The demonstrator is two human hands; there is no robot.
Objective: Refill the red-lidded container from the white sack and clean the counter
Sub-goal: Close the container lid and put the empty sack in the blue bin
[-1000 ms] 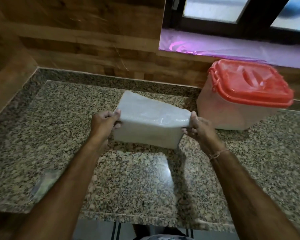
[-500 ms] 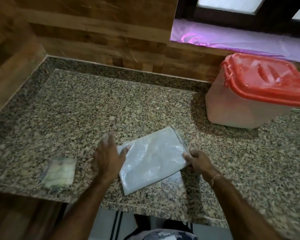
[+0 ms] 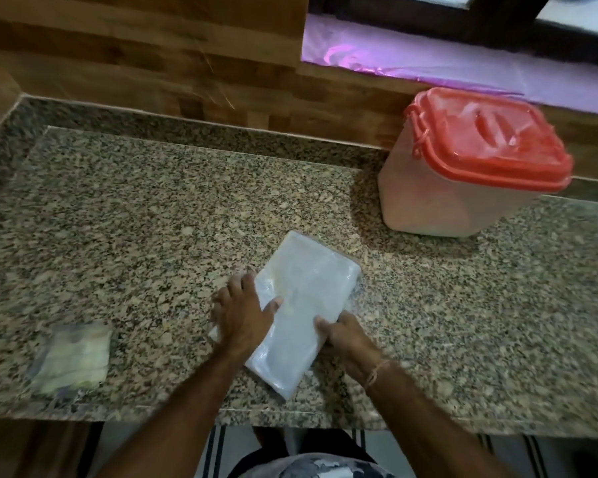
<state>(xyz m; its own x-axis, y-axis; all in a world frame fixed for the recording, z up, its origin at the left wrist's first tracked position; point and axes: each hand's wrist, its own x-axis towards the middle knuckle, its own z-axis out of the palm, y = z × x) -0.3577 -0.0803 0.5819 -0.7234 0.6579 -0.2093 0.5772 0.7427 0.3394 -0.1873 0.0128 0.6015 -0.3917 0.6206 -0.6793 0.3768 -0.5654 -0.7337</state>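
Lying flat near the worktop's point(image 3: 152, 208) front edge, the folded white sack point(image 3: 301, 305) is pinned by the left hand point(image 3: 242, 315), palm spread on its left side. The right hand point(image 3: 346, 336) grips its near right edge, likely pressing the fold tight. The red-lidded container point(image 3: 463, 174) stands closed at the back right, clear of the work.

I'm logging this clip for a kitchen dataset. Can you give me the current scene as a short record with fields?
surface: granite counter
sack: folded white sack, lying flat near the front edge
left hand: left hand pressing on the sack's left side
right hand: right hand at the sack's right edge
container: red-lidded container, lid on, back right by the wall
other: small folded cloth, front left, blurred
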